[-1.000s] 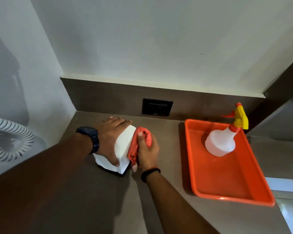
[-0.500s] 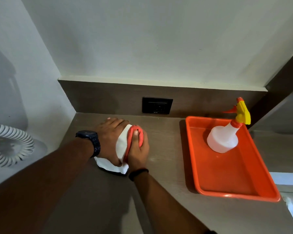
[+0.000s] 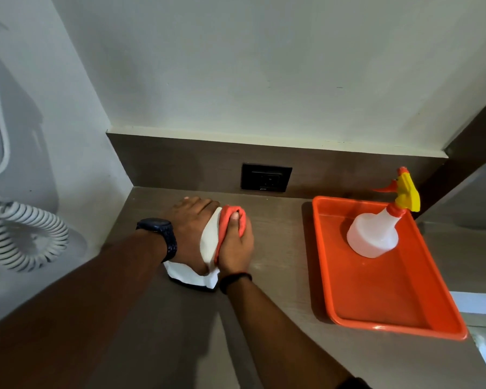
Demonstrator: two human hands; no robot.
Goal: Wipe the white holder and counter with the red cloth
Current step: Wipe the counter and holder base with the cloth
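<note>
While no writing legible: left hand (image 3: 192, 228) clasping white holder (image 3: 208, 242), right hand (image 3: 236, 245) clenched around red cloth (image 3: 230, 213).

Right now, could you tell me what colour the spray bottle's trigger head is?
Yellow, with an orange nozzle, in the head view.

No readable text anywhere; a small mark on the black wall socket (image 3: 266, 178) is illegible

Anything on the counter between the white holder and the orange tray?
Only the right hand pressing the red cloth against the white holder; beyond it, bare counter up to the orange tray, per the head view.
</note>
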